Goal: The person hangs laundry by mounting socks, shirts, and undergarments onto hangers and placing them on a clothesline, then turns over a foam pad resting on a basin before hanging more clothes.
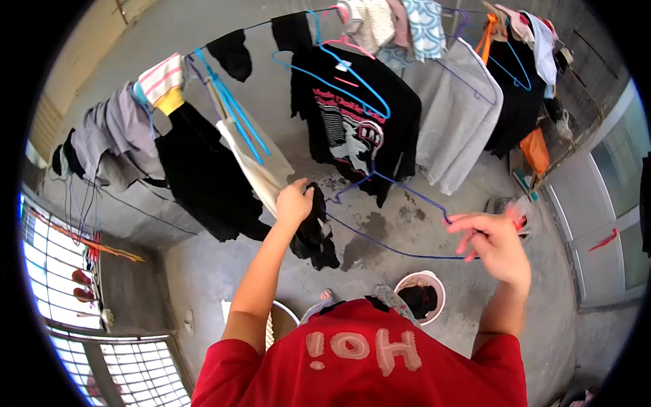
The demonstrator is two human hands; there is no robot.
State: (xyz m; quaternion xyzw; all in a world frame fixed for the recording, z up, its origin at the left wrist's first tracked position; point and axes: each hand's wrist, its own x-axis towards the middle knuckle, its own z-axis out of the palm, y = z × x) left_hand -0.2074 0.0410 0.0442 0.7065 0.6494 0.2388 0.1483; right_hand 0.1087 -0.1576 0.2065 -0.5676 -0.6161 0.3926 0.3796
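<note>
My left hand (296, 205) is closed on a bunched black garment (314, 237) that dangles below it. A dark blue hanger (390, 252) spans the gap between my hands, its hook pointing up and its left end against the garment. My right hand (494, 245) pinches the hanger near its right corner, with some fingers curled and others loose. How far the hanger's left end reaches into the garment is hidden. Just beyond hangs a black printed T-shirt (352, 122) under a light blue hanger (359, 88).
A line (261, 25) carries several clothes, among them black trousers (203, 173), a cream garment (254, 163) and a grey sweatshirt (454, 112). A white bucket (439, 292) with dark laundry stands on the concrete floor, and another container (288, 313) is partly hidden at left. A barred window (57, 261) is far left.
</note>
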